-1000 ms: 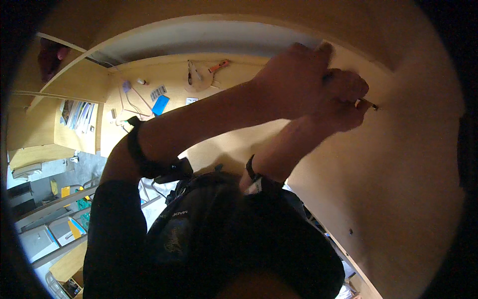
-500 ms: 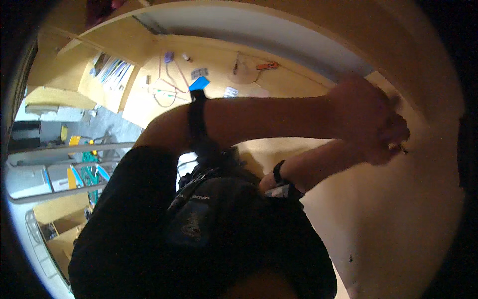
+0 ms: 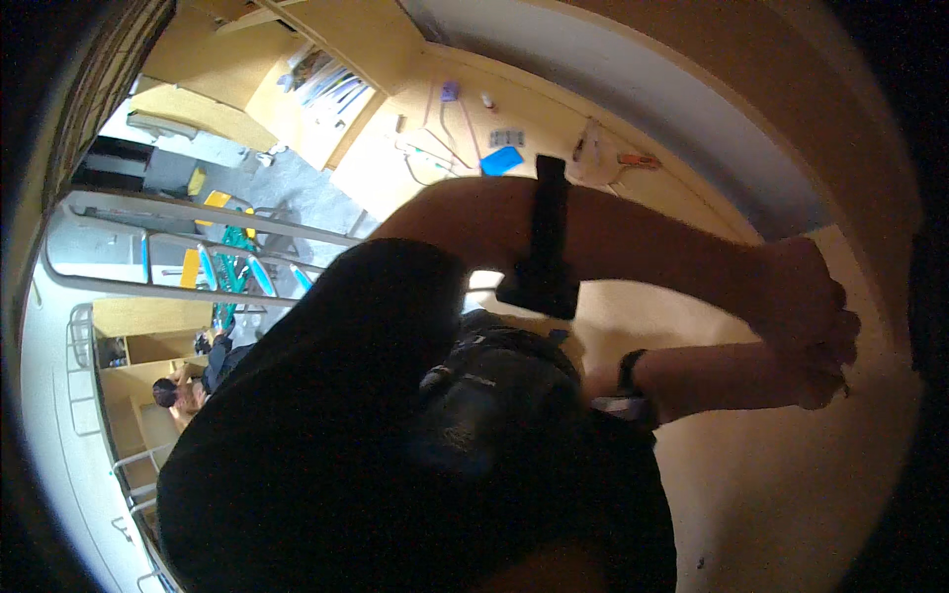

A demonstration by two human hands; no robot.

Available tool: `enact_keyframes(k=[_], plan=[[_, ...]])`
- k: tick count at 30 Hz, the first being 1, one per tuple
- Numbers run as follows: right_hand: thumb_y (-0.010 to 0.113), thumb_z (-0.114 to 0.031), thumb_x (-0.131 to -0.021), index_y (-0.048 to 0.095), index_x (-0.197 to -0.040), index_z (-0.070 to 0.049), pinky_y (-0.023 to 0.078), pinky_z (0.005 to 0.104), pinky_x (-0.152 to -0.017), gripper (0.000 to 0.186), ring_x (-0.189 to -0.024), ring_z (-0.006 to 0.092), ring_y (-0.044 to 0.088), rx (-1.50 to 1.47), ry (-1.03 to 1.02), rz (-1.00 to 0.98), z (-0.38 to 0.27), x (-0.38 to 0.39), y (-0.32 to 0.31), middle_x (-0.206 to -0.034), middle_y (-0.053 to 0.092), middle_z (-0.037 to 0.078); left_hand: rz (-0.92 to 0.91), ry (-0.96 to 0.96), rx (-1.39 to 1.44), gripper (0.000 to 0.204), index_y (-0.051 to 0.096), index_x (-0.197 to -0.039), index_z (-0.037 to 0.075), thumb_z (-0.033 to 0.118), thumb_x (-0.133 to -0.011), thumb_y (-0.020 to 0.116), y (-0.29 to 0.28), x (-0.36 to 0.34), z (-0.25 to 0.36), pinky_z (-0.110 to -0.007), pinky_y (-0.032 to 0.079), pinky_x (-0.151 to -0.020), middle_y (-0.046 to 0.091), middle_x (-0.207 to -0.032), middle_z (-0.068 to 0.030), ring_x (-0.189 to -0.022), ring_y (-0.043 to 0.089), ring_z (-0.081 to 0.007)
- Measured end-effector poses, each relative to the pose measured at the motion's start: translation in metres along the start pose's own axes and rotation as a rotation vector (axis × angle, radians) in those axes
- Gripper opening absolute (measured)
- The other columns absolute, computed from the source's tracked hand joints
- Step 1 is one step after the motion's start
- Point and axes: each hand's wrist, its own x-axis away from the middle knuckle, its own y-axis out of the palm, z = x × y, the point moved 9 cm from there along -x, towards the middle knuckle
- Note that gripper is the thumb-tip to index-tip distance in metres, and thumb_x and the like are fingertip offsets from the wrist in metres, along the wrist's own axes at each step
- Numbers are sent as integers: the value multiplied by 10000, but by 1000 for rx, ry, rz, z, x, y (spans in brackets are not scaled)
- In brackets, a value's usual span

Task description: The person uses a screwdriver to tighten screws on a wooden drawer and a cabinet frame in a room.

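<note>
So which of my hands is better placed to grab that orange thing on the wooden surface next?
Probably your left hand: in this view it's nearer the orange thing, and your left forearm lies between that and your right hand.

The view has turned. The left hand (image 3: pixel 796 292) and the right hand (image 3: pixel 820 383), which were in the upper right of the frame, are now lower, close to its right edge. The blue flat piece (image 3: pixel 502 161) has shifted from upper left to upper middle, and the orange tool (image 3: pixel 639 160) from upper middle to upper right. Another person (image 3: pixel 183 387) has appeared in the lower left.
</note>
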Motion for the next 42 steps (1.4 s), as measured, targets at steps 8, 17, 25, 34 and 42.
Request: enact_keyframes(k=[8,17,25,34,42], plan=[[311,-395,-897,398,-617,-116,338,287,-468,405,-495,150,353,-12,-53,-12,-1,-19,-1,-539,339,15,-208,-264,227,413,396,-1053,131,442,-823,539,-3,-1,-32,-364,394,-731,448,-982,-138,-940,476,-274],[310,-400,-896,404,-614,-117,336,286,-467,410,-496,151,354,-59,-211,-60,6,-26,16,-540,340,16,-486,-339,203,379,381,-1025,146,440,-837,530,29,-22,-40,-381,391,-719,410,-920,-164,-895,460,-303],[299,-422,-923,330,-598,-144,251,275,-420,429,-463,132,276,-379,-39,-56,37,13,51,-506,270,-5,11,-11,17,331,583,-834,60,383,-870,518,-13,8,-20,-431,509,-538,617,-670,-154,-587,613,-332],[303,-489,-943,326,-621,-152,218,288,-424,467,-438,129,174,-696,99,66,35,30,72,-491,207,-16,-120,-243,139,300,530,-963,27,236,-794,663,-11,25,-22,-387,504,-668,599,-752,-150,-750,629,-287],[293,-456,-965,305,-650,-160,223,280,-437,432,-430,118,167,-599,25,-475,28,18,73,-540,250,-16,-501,-821,666,337,531,-977,14,321,-855,596,5,50,-59,-415,473,-652,613,-774,-160,-745,623,-299]])
